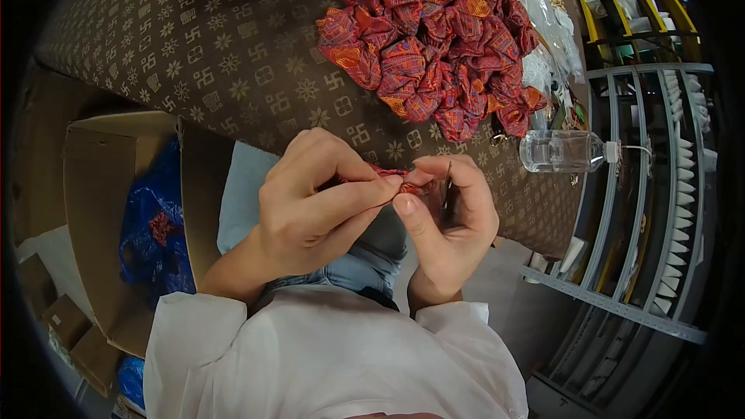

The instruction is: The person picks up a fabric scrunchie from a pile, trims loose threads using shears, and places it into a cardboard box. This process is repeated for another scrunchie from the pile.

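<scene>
Close in front of my body, my left hand [318,198] pinches a small piece of red patterned fabric [411,188] between thumb and forefinger. Thumb and fingertips of my right hand [458,221] grip the same piece from the other side, so the hands nearly meet. Most of this fabric is hidden behind my fingers. A thin dark metal tool [448,186] shows within the curl of my right hand. Beyond the hands, a heap of gathered red patterned fabric pieces, like scrunchies [434,31], lies on the brown patterned cloth [287,93].
A clear plastic bottle [563,151] lies on its side at the table's right edge. To the left stands an open cardboard box [124,217] with a blue plastic bag [151,240] inside. Metal shelving [621,186] with white items rises at right.
</scene>
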Demonstrator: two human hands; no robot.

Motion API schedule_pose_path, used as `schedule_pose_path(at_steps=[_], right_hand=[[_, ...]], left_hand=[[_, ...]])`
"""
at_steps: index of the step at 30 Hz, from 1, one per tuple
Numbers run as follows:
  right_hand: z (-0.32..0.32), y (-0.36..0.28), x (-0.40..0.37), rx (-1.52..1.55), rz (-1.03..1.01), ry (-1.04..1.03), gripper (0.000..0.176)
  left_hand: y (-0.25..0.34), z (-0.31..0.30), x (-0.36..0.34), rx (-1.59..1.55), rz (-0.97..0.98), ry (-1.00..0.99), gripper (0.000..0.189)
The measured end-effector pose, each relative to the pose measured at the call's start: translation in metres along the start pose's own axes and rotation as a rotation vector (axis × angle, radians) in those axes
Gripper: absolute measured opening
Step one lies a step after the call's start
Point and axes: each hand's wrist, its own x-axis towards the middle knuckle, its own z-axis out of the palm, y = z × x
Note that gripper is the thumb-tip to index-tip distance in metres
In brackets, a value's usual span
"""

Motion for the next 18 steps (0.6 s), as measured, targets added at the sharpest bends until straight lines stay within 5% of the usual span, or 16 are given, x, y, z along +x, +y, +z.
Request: schedule_pose_path(at_steps=[6,8,14,18], right_hand=[[-0.005,0.003,-0.002,0.01,0.027,0.002,0.026],[-0.005,0.005,-0.005,0.016,0.015,0.179,0.027],[-0.005,-0.005,-0.01,0.0,0.044,0.098,0.029],[-0.003,0.002,-0.002,-0.232,-0.13,0.131,0.035]], left_hand=[[0.001,0.002,0.0,0.037,0.038,0.053,0.024],[0.001,0.003,0.001,0.056,0.053,0.083,0.024],[0.001,0.004,0.001,0.079,0.077,0.115,0.024],[0.005,-0.005,0.001,-0.076,-0.103,0.017,0.021]])
